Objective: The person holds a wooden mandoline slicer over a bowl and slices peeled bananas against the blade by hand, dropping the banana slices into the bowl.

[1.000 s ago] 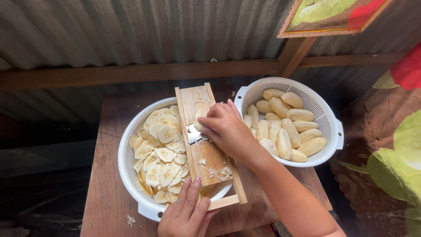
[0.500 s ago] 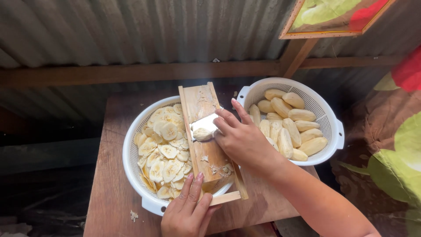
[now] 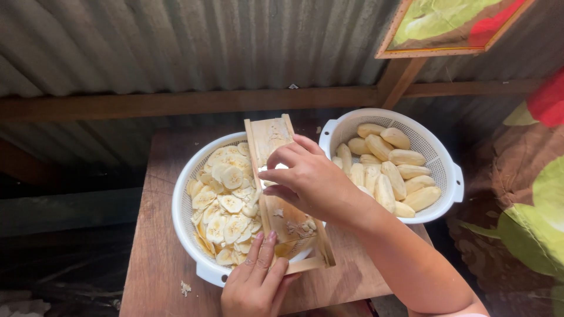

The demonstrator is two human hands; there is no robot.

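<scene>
A wooden slicer board (image 3: pixel 274 140) lies tilted across a white colander (image 3: pixel 187 182) that holds several pale banana slices (image 3: pixel 226 202). My right hand (image 3: pixel 305 179) presses down on the middle of the board, over its metal blade, its fingers curled on a small banana piece that is mostly hidden. My left hand (image 3: pixel 257 283) holds the board's near end steady, fingers flat against the wood. A second white colander (image 3: pixel 448 170) to the right holds several peeled whole bananas (image 3: pixel 390 170).
Both colanders stand on a small brown wooden table (image 3: pixel 158 258) set against a corrugated metal wall (image 3: pixel 176 41). A wooden beam (image 3: pixel 176 100) runs behind the table. Patterned cloth (image 3: pixel 529 194) hangs at the right. Crumbs lie on the table's near left.
My right hand slid down the board toward me, then back up over the blade. The left hand stayed on the board's near end.
</scene>
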